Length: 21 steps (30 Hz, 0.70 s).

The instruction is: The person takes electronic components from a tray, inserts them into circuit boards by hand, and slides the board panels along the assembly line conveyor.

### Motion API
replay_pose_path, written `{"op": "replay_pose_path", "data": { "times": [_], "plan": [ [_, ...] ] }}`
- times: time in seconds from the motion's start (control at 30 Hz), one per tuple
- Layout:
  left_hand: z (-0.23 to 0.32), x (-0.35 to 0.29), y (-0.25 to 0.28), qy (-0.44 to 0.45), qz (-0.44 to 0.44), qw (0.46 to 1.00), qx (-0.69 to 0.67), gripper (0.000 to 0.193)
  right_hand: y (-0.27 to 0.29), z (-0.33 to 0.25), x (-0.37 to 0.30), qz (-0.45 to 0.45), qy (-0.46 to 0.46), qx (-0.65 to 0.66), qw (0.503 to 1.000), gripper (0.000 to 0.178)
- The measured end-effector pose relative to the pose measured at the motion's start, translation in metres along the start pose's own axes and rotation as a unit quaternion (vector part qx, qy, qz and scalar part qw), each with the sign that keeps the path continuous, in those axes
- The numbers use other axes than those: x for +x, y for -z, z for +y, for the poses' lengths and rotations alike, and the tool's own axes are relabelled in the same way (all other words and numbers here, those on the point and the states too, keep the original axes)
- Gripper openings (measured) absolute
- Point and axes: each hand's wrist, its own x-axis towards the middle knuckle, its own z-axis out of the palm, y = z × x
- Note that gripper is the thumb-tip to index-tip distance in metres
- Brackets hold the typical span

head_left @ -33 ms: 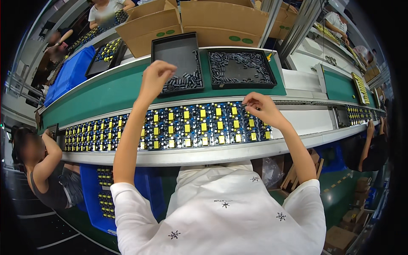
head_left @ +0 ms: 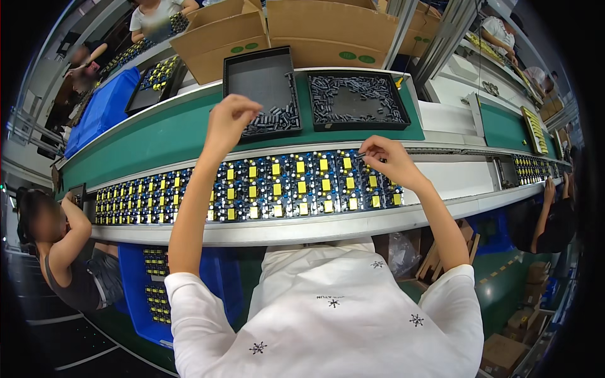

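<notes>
My left hand (head_left: 232,120) is raised over the near left side of a black tray (head_left: 255,72) that holds small dark cylindrical capacitors (head_left: 277,118) at its near and right sides. Its thumb and fingers are pinched together; what they hold, if anything, is too small to make out. Above the far right end of a row of circuit boards (head_left: 277,189), my right hand (head_left: 387,157) is closed, with a small dark capacitor (head_left: 362,153) at its fingertips. The boards carry yellow blocks and blue and white parts.
A second black tray (head_left: 359,127) of dark capacitors lies to the right on the green mat (head_left: 170,129). Cardboard boxes (head_left: 328,31) stand behind. Below the bench's pale front rail (head_left: 283,234) is a blue bin (head_left: 135,309). Co-workers sit at left (head_left: 72,252) and right (head_left: 545,220).
My left hand has dropped slightly toward me over the tray edge. My right hand has barely moved, still at the boards' far right end.
</notes>
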Motion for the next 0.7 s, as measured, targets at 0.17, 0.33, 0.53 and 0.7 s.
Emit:
{"op": "replay_pose_path", "data": {
  "times": [0.17, 0.33, 0.53, 0.7],
  "plan": [
    [0.040, -0.066, -0.010, 0.022, 0.028, 0.995, -0.093, 0.020, -0.002, 0.001, 0.007, -0.010, 0.022, -0.207, 0.978, 0.011],
    [0.056, -0.092, -0.024, 0.038, -0.014, 0.999, -0.017, 0.020, -0.008, 0.008, 0.008, -0.011, 0.045, -0.292, 0.955, 0.010],
    [0.053, -0.088, -0.042, 0.055, -0.073, 0.993, -0.077, 0.017, -0.016, 0.007, 0.010, -0.006, 0.060, -0.366, 0.929, 0.010],
    [0.048, -0.081, -0.055, 0.042, -0.084, 0.990, -0.106, 0.015, -0.012, 0.012, 0.014, -0.016, 0.101, -0.367, 0.925, 0.011]
  ]
}}
